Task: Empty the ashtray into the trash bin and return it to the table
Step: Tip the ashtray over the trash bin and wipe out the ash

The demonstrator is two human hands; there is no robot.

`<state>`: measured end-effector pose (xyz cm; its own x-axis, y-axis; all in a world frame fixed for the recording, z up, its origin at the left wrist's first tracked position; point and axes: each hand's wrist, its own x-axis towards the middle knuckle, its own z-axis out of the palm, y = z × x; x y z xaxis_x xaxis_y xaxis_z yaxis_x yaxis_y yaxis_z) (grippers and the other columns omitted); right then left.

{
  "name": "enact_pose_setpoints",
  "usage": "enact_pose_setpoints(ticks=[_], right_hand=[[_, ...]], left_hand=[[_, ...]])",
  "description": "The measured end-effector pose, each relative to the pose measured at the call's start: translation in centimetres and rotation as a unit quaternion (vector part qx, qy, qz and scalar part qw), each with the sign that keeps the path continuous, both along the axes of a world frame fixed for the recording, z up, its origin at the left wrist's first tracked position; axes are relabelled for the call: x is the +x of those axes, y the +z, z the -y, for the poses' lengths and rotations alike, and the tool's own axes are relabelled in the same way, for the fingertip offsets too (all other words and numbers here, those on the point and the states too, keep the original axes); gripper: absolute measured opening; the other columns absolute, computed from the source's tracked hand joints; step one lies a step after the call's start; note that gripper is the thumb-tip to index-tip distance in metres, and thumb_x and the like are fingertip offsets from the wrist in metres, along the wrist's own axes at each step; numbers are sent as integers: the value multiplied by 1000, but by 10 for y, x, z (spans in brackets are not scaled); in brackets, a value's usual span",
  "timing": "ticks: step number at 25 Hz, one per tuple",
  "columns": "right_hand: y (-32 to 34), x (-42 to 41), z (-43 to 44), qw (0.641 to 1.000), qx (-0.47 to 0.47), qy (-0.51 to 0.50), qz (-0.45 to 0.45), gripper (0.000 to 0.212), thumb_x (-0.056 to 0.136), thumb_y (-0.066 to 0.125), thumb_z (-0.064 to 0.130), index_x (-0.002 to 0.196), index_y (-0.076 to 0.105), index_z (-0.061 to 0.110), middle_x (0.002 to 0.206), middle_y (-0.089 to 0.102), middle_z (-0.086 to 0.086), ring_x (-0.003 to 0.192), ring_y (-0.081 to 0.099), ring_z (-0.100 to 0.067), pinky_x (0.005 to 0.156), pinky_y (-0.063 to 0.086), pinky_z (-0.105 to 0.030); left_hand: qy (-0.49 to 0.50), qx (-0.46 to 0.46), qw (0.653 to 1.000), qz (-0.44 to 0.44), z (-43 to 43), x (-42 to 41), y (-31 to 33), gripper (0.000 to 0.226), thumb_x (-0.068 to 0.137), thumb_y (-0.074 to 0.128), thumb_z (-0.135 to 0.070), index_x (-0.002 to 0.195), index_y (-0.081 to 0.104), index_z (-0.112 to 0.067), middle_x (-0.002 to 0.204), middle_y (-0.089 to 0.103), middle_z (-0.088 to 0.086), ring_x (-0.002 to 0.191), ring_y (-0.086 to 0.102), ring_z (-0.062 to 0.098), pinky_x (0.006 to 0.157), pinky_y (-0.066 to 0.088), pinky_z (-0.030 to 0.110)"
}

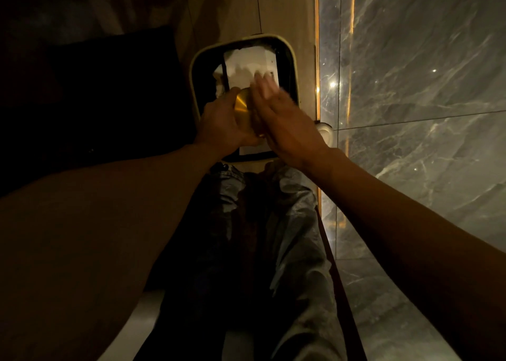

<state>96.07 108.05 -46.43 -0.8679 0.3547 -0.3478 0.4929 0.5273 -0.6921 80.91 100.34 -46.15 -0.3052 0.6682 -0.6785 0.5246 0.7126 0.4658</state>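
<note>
Head view shows your left hand (224,119) clamped around the gold ashtray (242,106) over the trash bin (194,67) — keep it tilted while your flat, open right hand (284,122) taps it.

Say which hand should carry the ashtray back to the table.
Left. The left hand already grips the gold ashtray over the trash bin; the right hand is flat, open beside it.

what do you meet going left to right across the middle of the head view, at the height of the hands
dark furniture → left rim of the trash bin → left hand → gold ashtray → right hand → lit gold strip → grey marble floor
</note>
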Motion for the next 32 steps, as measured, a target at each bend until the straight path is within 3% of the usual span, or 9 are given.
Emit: enact_pose_setpoints(ticks=[2, 6, 10, 14, 16, 18, 23, 28, 32], right_hand=[[-7, 6, 2, 995, -41, 73, 60, 56, 102, 39, 19, 150, 17, 1, 160, 15, -23, 150, 9, -36, 121, 21, -51], [0, 0, 0, 1000, 13, -15, 6, 59, 98, 43, 19, 149, 21, -1, 158, 21, -23, 148, 12, -33, 122, 18, -48], [-5, 8, 5, 995, -36, 63, 68, 58, 101, 41, 19, 151, 16, 1, 160, 15, -22, 150, 11, -36, 123, 17, -47], [3, 4, 2, 999, 31, -32, 9, 59, 98, 46, 18, 148, 22, -3, 158, 21, -23, 148, 14, -36, 119, 23, -43], [-3, 8, 4, 998, -29, 31, 53, 59, 101, 43, 20, 150, 19, -1, 159, 17, -23, 149, 12, -37, 121, 22, -49], [-5, 11, 2, 989, -61, 83, 102, 61, 101, 43, 20, 151, 13, 3, 162, 9, -19, 151, 6, -33, 124, 14, -44], [18, -13, -7, 994, 51, -84, -46, 56, 101, 42, 20, 148, 23, -3, 158, 21, -23, 149, 15, -35, 122, 20, -41], [-4, -3, 1, 997, -28, 50, 49, 59, 101, 43, 19, 149, 19, -2, 159, 17, -25, 149, 13, -39, 124, 13, -47], [5, -11, -5, 999, 13, -41, -12, 61, 98, 48, 17, 149, 20, -2, 159, 18, -24, 149, 13, -36, 122, 13, -42]], left_hand=[[-16, -8, 1000, -2, 1, 0, -1, 96, 48, 92, -50, 130, 55, -14, 123, 67, 6, 113, 63, 23, 96, 51, 34], [5, 9, 1000, 12, 4, 4, 2, 89, 50, 92, -49, 124, 58, -15, 115, 70, 3, 104, 65, 16, 92, 53, 30], [10, 11, 1000, 19, 4, 14, 6, 92, 50, 93, -48, 126, 58, -12, 118, 70, 6, 109, 66, 21, 94, 53, 34], [14, 32, 999, 20, 3, 15, 7, 85, 50, 92, -50, 120, 60, -12, 111, 72, 5, 102, 68, 20, 88, 54, 33], [-11, 11, 1000, 13, 0, 14, 6, 92, 47, 90, -53, 123, 58, -12, 116, 70, 6, 107, 66, 21, 93, 53, 35], [-20, 2, 1000, 8, 2, 13, 7, 95, 47, 88, -56, 124, 58, -9, 116, 70, 8, 107, 67, 23, 95, 53, 38], [-15, 0, 1000, 7, -4, 13, 11, 81, 54, 91, -48, 119, 59, -11, 113, 71, 4, 105, 67, 20, 89, 50, 26], [-29, -22, 999, 22, -14, 9, 11, 82, 54, 93, -37, 123, 57, -9, 117, 69, 6, 110, 65, 21, 91, 45, 22], [-9, -6, 1000, 5, -16, 4, 10, 85, 55, 92, -37, 127, 57, -8, 123, 68, 10, 114, 64, 25, 96, 49, 31]])
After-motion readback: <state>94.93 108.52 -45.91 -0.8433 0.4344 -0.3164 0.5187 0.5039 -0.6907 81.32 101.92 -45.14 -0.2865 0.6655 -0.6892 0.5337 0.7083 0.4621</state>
